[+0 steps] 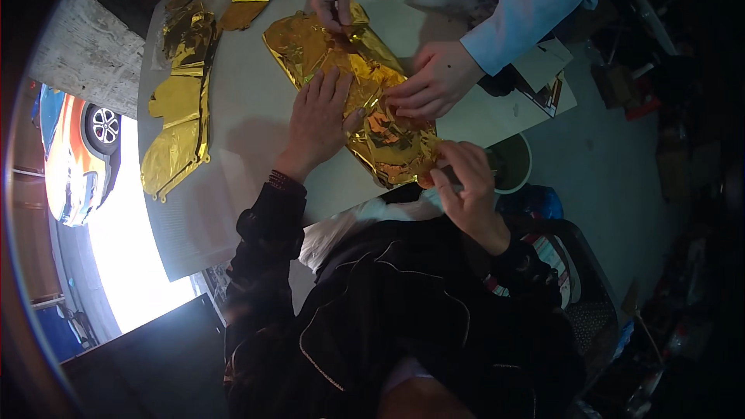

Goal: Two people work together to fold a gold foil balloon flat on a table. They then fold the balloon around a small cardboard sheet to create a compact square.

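A gold foil piece lies at the near side of the pale desk. The left grip is spread flat on it; the right grip curls at its near right end, whether pinching I cannot tell. A co-worker's hands touch its far and right parts.

Dim overall; blown-out glare at left; dark, bent edges.
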{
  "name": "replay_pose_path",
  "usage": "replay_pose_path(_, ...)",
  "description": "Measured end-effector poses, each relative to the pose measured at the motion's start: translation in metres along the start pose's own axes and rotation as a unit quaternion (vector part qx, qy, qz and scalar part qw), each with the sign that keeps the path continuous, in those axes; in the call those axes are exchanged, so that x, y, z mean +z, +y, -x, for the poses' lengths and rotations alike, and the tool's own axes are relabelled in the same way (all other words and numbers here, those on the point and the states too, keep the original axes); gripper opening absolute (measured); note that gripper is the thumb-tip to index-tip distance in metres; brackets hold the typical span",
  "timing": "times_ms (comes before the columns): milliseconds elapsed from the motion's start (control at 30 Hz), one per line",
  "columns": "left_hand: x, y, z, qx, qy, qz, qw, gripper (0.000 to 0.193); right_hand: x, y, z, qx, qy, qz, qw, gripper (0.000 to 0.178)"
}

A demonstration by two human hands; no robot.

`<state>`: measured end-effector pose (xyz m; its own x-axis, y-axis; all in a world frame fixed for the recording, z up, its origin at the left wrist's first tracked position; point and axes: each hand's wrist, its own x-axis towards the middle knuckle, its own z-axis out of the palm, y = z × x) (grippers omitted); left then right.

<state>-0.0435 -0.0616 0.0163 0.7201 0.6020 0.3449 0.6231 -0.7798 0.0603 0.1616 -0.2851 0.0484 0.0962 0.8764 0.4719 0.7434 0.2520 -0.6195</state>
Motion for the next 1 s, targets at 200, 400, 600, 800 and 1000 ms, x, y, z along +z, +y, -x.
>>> replay_pose_path(200,-0.003,0.002,-0.004,0.01,0.026,0.011,1.0,0.061,-0.008,0.03,-0.011,0.003,0.062,0.087,0.994,0.034)
replay_pose_path(400,-0.01,0.004,-0.005,0.025,0.031,0.019,0.999,0.06,-0.005,0.034,-0.014,0.035,-0.002,0.085,0.996,0.036)
replay_pose_path(600,-0.006,0.004,-0.002,-0.015,0.022,0.039,0.999,0.066,-0.002,0.038,-0.022,0.062,-0.012,0.098,0.993,0.039)
replay_pose_path(800,-0.005,0.003,0.0,-0.037,-0.019,0.04,0.998,0.07,0.002,0.037,-0.034,0.033,-0.045,0.07,0.996,0.037)
replay_pose_path(1000,-0.012,0.006,-0.002,-0.059,0.006,0.093,0.994,0.063,0.0,0.034,-0.036,0.023,-0.086,0.071,0.994,0.027)
